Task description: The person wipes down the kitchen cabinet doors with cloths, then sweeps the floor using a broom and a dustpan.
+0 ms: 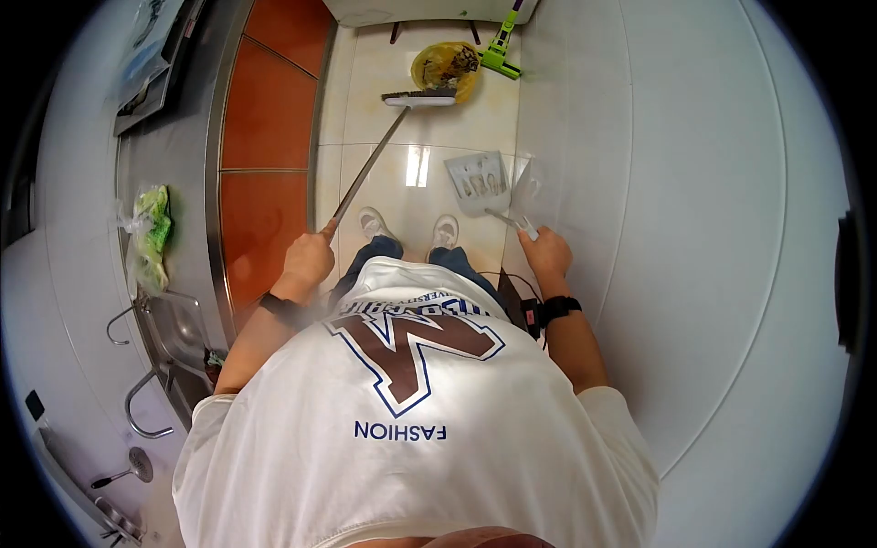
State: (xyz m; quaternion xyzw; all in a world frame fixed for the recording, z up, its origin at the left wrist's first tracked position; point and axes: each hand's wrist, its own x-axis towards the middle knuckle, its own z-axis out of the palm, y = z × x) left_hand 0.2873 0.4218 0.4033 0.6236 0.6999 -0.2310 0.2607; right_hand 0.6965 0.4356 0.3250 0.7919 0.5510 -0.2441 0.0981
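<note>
My left hand [309,259] is closed round the handle of a broom [370,173]. The broom's wide head rests by the near edge of a yellow bag or basin [447,66] with dark debris in it, on the tiled floor. In my right hand [548,253] is the handle of a grey dustpan [480,183], its pan low over or on the floor near the right wall; contact with the floor is hard to tell. Both of my shoes stand between the two tools.
Orange cabinets [265,105] and a steel counter with a sink [174,324] run along the left. A green bag [153,228] lies on the counter. At the right is a pale wall [676,228]. A green squeegee or mop head [501,62] stands beside the yellow thing.
</note>
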